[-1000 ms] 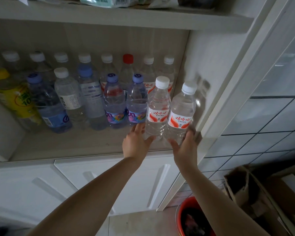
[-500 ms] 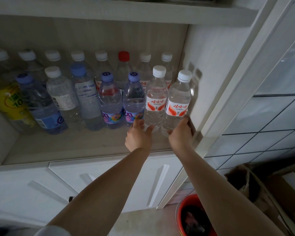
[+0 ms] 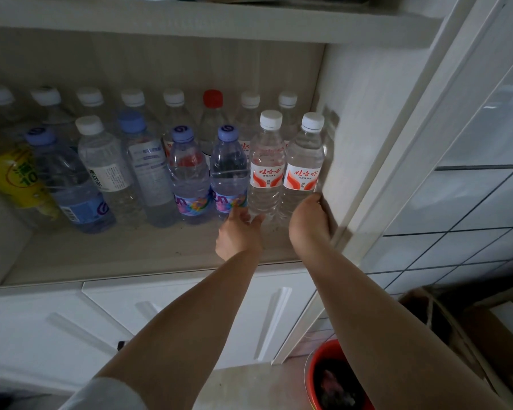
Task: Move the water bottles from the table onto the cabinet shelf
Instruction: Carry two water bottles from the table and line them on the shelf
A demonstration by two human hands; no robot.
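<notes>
Head view showed our cabinet shelf (image 3: 148,255) carrying eight bottles in the back row and eight in front. Two red-labelled water bottles (image 3: 267,170) stood upright at the front right, both full. Our left hand (image 3: 238,235) lay released, fingers touching one bottle's base; our right hand (image 3: 308,223) curled, grasping the other's base.
</notes>
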